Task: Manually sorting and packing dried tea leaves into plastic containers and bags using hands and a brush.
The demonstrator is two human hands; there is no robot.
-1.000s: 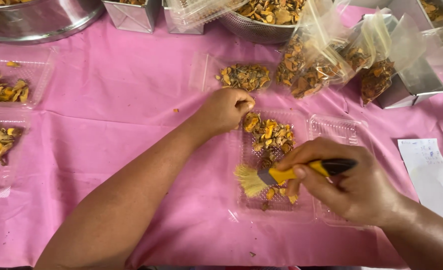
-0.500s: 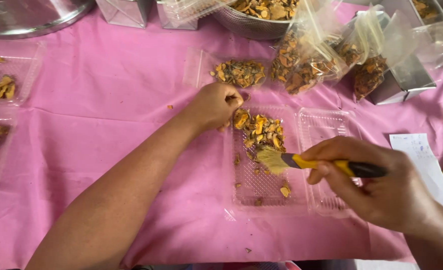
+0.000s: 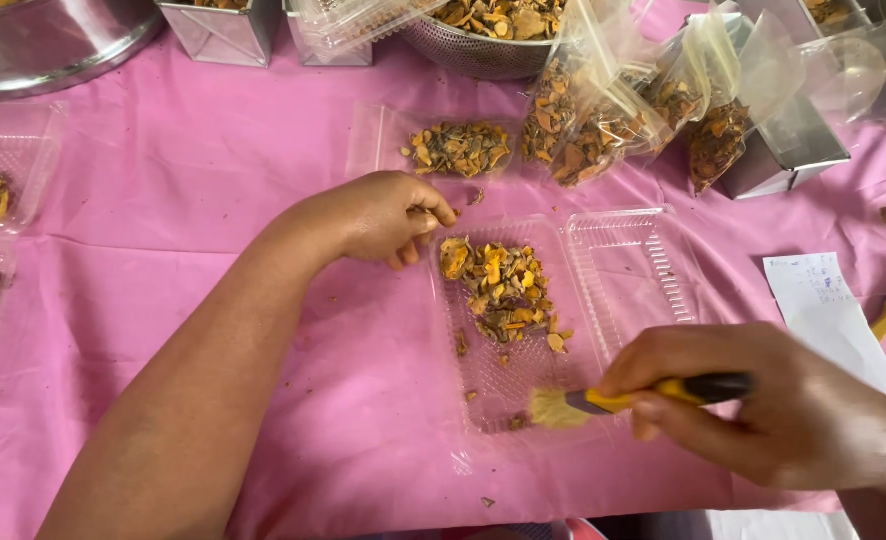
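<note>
Overhead, right hand (image 3: 763, 410) gripping brush (image 3: 623, 398) (yellow-handled), left hand (image 3: 378, 215) steadying clear tray (image 3: 483, 380).

— What covers the table?
— A smooth pink plastic tablecloth (image 3: 163, 200), filling almost the whole frame, lightly creased and strewn with small crumbs.
— And the light?
— Soft and even, with faint glare on the round steel basin (image 3: 33, 45) at upper left.
</note>
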